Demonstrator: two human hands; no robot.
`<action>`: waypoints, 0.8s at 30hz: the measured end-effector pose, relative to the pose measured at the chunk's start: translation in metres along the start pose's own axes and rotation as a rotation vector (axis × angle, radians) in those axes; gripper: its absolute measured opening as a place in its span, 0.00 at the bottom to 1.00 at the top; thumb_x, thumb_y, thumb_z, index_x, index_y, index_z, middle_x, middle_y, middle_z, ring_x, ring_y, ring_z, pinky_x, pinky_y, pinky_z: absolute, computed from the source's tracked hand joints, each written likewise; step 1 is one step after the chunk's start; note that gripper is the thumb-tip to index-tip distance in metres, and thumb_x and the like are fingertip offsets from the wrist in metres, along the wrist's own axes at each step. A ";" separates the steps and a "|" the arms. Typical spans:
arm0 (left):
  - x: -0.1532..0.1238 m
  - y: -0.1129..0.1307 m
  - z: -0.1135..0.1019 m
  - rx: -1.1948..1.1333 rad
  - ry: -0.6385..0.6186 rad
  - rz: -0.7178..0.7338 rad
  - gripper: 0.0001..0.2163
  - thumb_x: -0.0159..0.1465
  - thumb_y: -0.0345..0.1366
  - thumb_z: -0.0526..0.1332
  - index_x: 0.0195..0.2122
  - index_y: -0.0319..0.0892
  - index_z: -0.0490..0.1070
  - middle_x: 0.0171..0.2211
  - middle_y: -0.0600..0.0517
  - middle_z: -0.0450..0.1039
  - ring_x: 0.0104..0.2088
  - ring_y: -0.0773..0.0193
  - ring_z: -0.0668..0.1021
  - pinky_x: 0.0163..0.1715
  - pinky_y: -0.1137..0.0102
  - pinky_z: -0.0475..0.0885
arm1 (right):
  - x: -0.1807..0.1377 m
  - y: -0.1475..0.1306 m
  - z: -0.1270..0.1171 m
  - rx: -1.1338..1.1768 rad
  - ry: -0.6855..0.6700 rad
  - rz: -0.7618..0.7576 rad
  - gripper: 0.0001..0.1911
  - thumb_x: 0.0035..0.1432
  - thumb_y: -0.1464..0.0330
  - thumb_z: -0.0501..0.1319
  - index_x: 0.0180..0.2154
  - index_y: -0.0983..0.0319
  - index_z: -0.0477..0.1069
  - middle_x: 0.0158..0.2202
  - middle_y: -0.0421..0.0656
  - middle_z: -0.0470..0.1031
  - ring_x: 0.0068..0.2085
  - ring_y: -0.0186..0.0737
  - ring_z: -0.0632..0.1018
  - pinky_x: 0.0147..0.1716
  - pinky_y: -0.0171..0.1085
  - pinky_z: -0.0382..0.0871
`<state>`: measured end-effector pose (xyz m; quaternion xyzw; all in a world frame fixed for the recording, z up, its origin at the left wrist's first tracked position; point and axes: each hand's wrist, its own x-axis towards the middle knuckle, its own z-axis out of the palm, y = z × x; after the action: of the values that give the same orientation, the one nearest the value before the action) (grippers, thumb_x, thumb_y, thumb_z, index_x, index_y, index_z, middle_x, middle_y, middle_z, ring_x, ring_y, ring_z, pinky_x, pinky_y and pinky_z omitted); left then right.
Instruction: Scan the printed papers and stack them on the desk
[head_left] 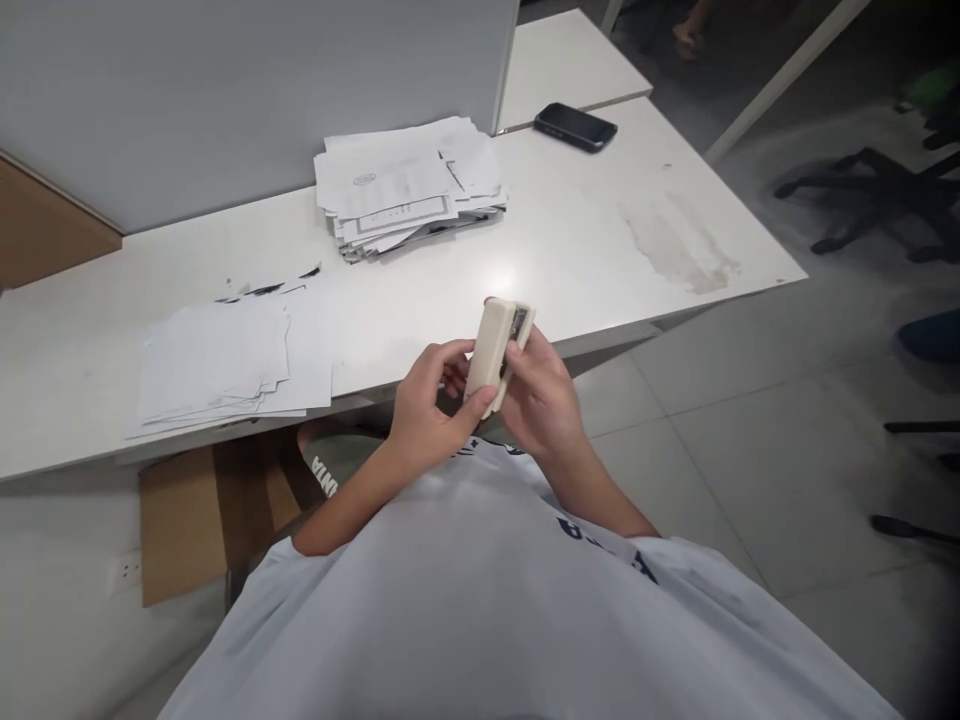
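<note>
Both hands meet in front of the chest, just off the near edge of the table (pixel 570 230), w/ a small beige stapler (pixel 496 350) held between them. Its long axis runs near-upright, tilted a bit away from the body, top end leaning toward the table. Left hand (pixel 427 400) closes on the lower part, thumb laid along the near face and fingers curled behind. Right hand (pixel 541 400) closes on the upper right side, fingertips at the dark opening where metal parts show. So the stapler sits right of the left hand and left of the right hand, touching both; neither is nearer.

Stapler: smooth matte plastic, rounded block shape, darker mechanism visible at the top end.

On the table, well apart from the hands: 1 messy thick stack of printed papers (pixel 409 185) toward the back by the grey partition (pixel 247 90), 1 flatter fan of white sheets (pixel 225 365) at the near left, edges hanging close to the rim. A black phone (pixel 575 126) lies flat at the far right. Table top is white, glossy, w/ a dull smudge on the right side. Tiled floor (pixel 750 430) beyond, black chair base (pixel 877 195) at far right
</note>
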<state>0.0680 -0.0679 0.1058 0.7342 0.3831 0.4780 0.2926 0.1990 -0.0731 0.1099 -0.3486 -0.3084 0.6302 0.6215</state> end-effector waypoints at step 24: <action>-0.010 0.006 -0.004 0.448 0.171 0.556 0.17 0.69 0.38 0.55 0.58 0.50 0.68 0.30 0.54 0.65 0.30 0.67 0.73 0.33 0.70 0.72 | 0.004 -0.002 0.012 0.048 -0.138 0.005 0.17 0.65 0.57 0.53 0.53 0.49 0.69 0.45 0.41 0.71 0.35 0.37 0.72 0.34 0.39 0.75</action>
<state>0.0631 -0.0794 0.1068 0.8136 0.2872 0.5031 -0.0496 0.1901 -0.0687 0.1186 -0.2900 -0.3346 0.6614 0.6054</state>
